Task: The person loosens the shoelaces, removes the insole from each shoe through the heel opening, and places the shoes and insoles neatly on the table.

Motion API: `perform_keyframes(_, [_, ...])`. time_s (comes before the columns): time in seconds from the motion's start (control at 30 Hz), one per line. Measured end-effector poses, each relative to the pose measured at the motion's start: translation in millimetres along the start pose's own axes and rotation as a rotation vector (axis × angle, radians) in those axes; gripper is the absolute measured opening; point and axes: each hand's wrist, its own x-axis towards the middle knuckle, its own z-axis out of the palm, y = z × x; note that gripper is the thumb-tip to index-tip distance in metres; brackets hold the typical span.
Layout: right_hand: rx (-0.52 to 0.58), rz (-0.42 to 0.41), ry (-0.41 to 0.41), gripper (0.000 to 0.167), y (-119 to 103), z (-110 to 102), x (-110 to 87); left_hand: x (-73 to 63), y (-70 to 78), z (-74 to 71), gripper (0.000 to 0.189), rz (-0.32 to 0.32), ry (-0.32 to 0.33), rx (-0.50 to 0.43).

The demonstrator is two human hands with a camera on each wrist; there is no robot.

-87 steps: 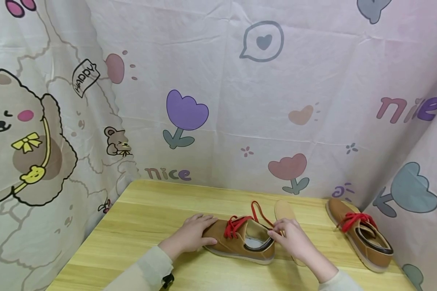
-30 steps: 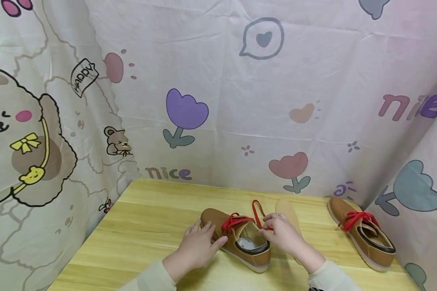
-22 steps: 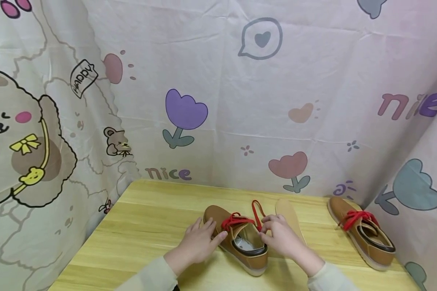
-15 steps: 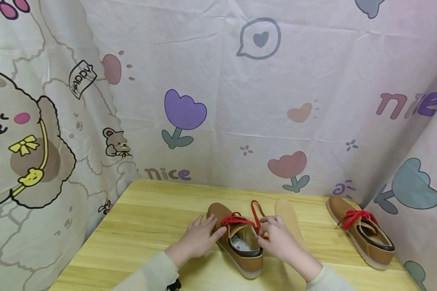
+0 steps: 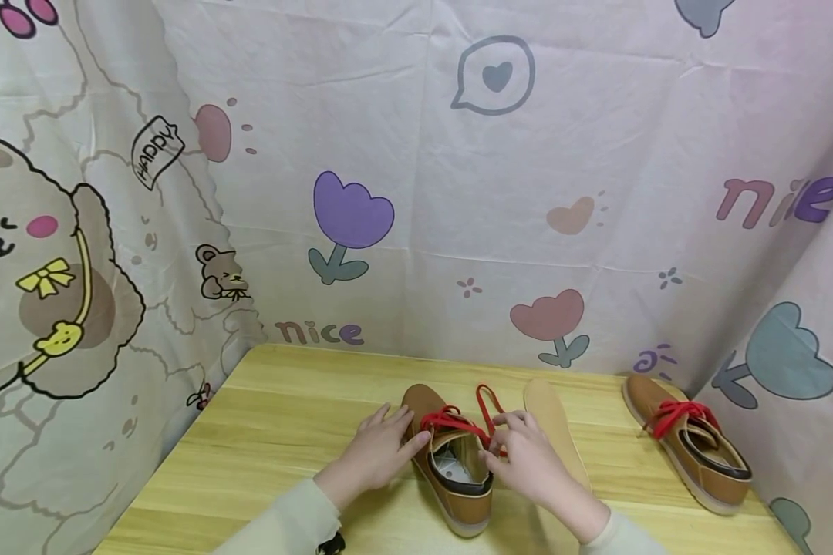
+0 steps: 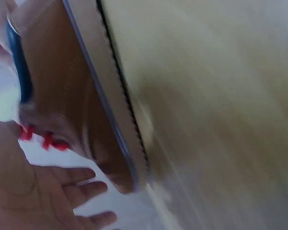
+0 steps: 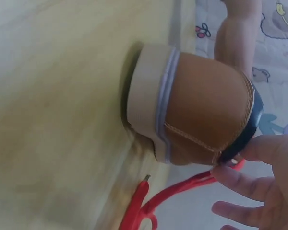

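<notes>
A brown shoe (image 5: 470, 505) with red laces (image 5: 451, 418) stands on the table, its toe away from me and its heel near. My right hand (image 5: 531, 462) pinches the dark padded collar (image 7: 245, 136) between thumb and index finger; the other fingers (image 7: 237, 213) spread loosely. At the toe's left side my left hand (image 5: 375, 455) touches the upper with straight, spread fingers, thumb near the laces. In the left wrist view those fingers (image 6: 84, 191) stretch beside the toe. A loose end of red lace (image 7: 137, 203) trails from the shoe's right side.
A tan insole (image 5: 551, 416) lies on the wooden table (image 5: 284, 416) right of the shoe, partly behind my right forearm. The second brown shoe (image 5: 701, 455), with red laces tied in a bow, stands at the right edge. Printed curtains (image 5: 416, 154) hang behind the table.
The shoe has swung from lying nearly sideways to pointing away from me, its heel moving nearer and left. My right hand has shifted left with it; my left hand stays by the toe.
</notes>
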Motion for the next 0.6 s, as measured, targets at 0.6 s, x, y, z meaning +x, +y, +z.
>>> perform_keyframes(0.6, [0.068,-0.023,-0.005,0.021,8,7,11.5,-25.0,35.1,7.4,0.072,-0.022,0.110,0.033])
